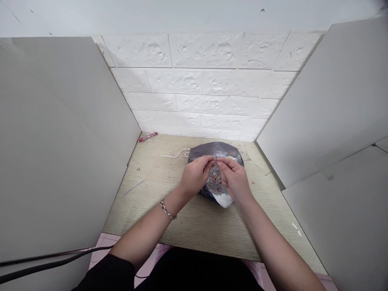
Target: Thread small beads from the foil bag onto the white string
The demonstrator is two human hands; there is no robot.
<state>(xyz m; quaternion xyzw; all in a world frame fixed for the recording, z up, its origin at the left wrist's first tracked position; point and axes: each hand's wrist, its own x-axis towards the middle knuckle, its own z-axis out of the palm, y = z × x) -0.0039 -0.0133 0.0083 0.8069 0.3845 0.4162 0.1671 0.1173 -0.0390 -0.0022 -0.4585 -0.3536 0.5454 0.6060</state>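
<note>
Both hands meet over a dark, shiny bag (209,149) lying on the table. My left hand (195,173) is closed in a pinch, thumb and forefinger together. Facing it, my right hand (235,178) pinches too, its fingertips almost touching the left ones. Whatever sits between the fingertips is too small to make out. Below them, a heap of small clear beads (216,184) with some red and yellow ones rests in or on the bag. A white patch (223,200) shows at the bag's near edge, partly behind my right hand.
A white string or strip (176,155) lies left of the bag. At the back left is a red tube-like wrapper (148,136). A thin translucent stick (133,188) lies nearer. Grey panels (60,141) enclose both sides, with a white brick-patterned wall (200,81) behind.
</note>
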